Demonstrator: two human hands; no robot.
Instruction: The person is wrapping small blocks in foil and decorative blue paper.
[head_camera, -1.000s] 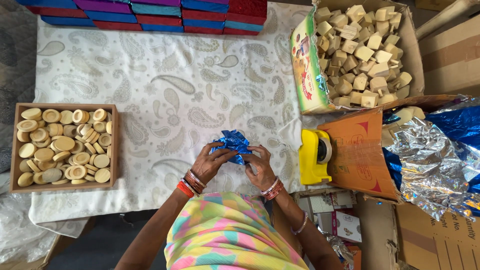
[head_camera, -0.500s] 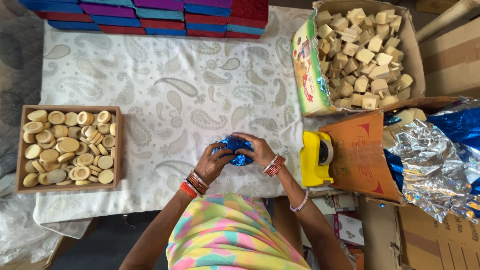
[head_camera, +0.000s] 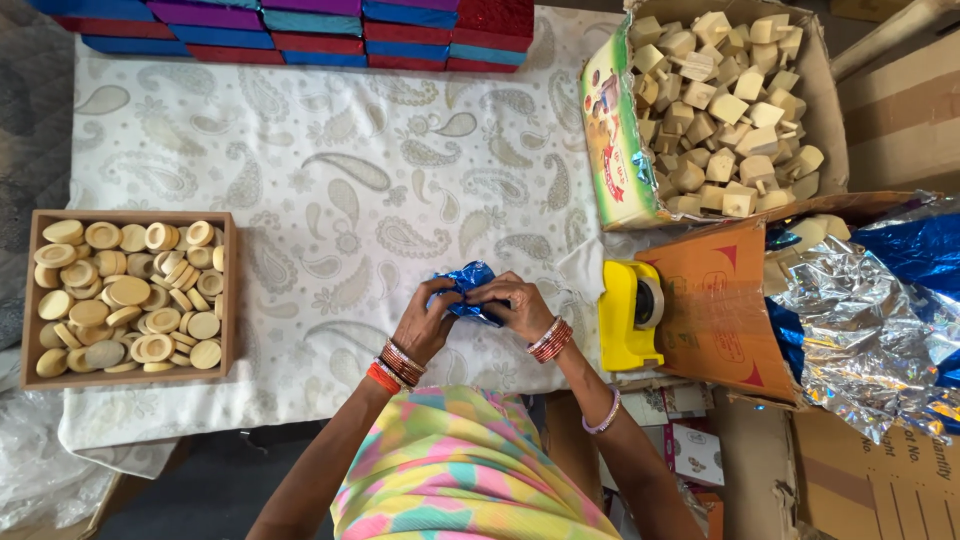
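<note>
Both my hands meet at the near middle of the table over a small object wrapped in shiny blue foil. My left hand pinches the foil from the left side. My right hand covers it from the right, fingers curled over the top. What is inside the foil is hidden. Bangles sit on both wrists. The hands rest just above a white cloth with a grey paisley print.
A wooden tray of round pale discs stands at the left. A cardboard box of pale cube blocks is at the back right. A yellow tape dispenser stands right of my hands. Silver and blue foil sheets lie far right. Coloured boxes are stacked at the back.
My hands have closed in around the blue foil, folding it tighter, and the bundle looks smaller and more covered by my right hand than before.
</note>
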